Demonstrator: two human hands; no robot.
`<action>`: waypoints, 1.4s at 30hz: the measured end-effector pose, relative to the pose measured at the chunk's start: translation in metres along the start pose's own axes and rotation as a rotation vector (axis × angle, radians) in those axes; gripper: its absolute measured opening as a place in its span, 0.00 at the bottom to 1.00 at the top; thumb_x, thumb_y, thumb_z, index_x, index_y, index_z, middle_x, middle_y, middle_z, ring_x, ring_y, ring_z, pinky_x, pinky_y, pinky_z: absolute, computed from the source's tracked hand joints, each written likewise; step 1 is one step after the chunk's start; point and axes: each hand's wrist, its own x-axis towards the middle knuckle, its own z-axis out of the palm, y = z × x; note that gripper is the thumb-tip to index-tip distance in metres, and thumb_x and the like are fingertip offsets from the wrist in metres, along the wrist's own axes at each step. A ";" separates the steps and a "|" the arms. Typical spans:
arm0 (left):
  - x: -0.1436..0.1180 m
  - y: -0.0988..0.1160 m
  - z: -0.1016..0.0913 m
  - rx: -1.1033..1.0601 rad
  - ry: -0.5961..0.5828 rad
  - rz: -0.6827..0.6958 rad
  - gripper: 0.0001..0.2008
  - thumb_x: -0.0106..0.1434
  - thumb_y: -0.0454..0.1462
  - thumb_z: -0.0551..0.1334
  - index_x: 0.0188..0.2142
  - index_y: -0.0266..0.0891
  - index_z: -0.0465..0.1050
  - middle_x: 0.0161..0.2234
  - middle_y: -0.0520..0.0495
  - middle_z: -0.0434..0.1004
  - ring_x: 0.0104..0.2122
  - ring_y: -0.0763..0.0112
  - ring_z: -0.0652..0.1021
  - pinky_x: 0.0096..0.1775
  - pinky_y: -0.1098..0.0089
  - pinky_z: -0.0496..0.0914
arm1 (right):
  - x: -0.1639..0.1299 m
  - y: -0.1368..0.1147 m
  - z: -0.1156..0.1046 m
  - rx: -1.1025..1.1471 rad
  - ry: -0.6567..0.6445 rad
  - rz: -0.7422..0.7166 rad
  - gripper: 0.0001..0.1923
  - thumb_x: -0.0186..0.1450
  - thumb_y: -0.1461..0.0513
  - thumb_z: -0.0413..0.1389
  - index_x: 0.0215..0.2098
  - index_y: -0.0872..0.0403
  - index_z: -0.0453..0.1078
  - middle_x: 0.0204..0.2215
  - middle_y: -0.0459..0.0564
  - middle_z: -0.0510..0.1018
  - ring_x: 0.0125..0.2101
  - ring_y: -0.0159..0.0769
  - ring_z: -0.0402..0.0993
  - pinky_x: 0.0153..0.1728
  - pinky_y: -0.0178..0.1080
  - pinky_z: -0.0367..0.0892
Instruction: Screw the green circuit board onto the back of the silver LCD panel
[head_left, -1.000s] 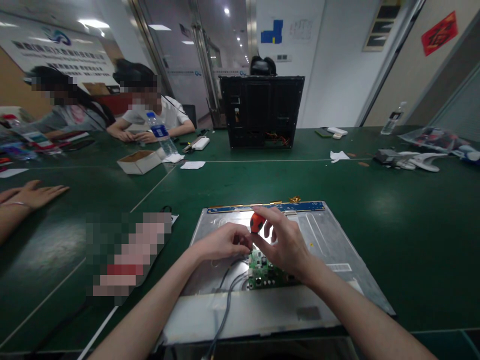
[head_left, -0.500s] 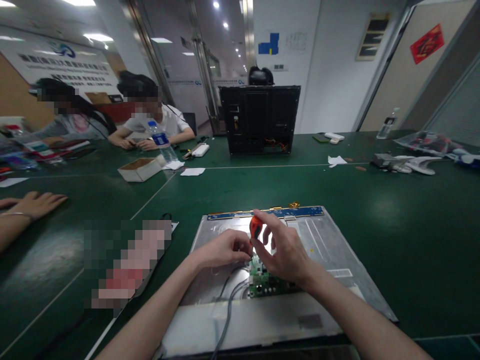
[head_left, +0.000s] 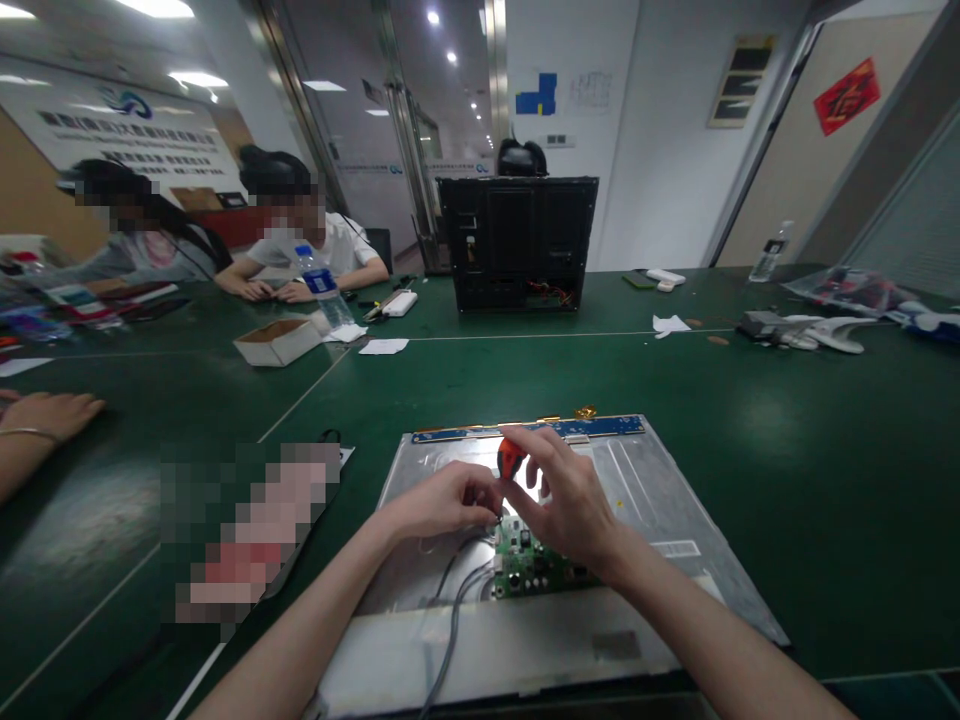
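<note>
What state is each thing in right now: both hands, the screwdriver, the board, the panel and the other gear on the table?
Right hand: fingers pinch the screwdriver handle.
Left hand: curled at the screwdriver's tip.
Screwdriver: upright over the board.
Circuit board: flat on the panel, grey cables attached.
Metal panel: flat on the green table.
Black chassis: upright, wiring exposed.
Cardboard box: open.
Water bottle: upright, capped.

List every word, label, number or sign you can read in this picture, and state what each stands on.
No text reads clearly.
Wall banner: printed lines, blurred.
Red wall sign: gold character, unreadable.
Bottle label: too small.
White sticker on metal panel: print too small.
Green circuit board: markings unreadable.
</note>
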 end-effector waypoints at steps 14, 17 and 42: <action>0.000 -0.001 0.001 0.016 0.007 0.028 0.03 0.54 0.34 0.62 0.27 0.37 0.70 0.24 0.55 0.67 0.26 0.72 0.68 0.30 0.72 0.62 | -0.005 0.000 0.006 0.033 0.008 -0.023 0.26 0.68 0.64 0.51 0.63 0.52 0.51 0.36 0.48 0.75 0.23 0.28 0.67 0.19 0.31 0.63; 0.000 -0.001 0.001 0.017 0.009 0.029 0.03 0.54 0.34 0.63 0.28 0.37 0.70 0.25 0.55 0.67 0.27 0.71 0.69 0.30 0.72 0.62 | -0.005 0.002 0.006 0.022 0.004 -0.025 0.24 0.69 0.60 0.54 0.61 0.50 0.53 0.36 0.47 0.74 0.22 0.27 0.67 0.19 0.30 0.62; -0.001 0.005 -0.001 0.021 -0.012 -0.004 0.02 0.55 0.34 0.62 0.27 0.36 0.72 0.23 0.55 0.67 0.26 0.72 0.69 0.29 0.73 0.62 | -0.003 0.001 0.005 0.018 0.032 0.002 0.24 0.68 0.62 0.53 0.60 0.48 0.53 0.35 0.46 0.75 0.22 0.27 0.67 0.19 0.30 0.61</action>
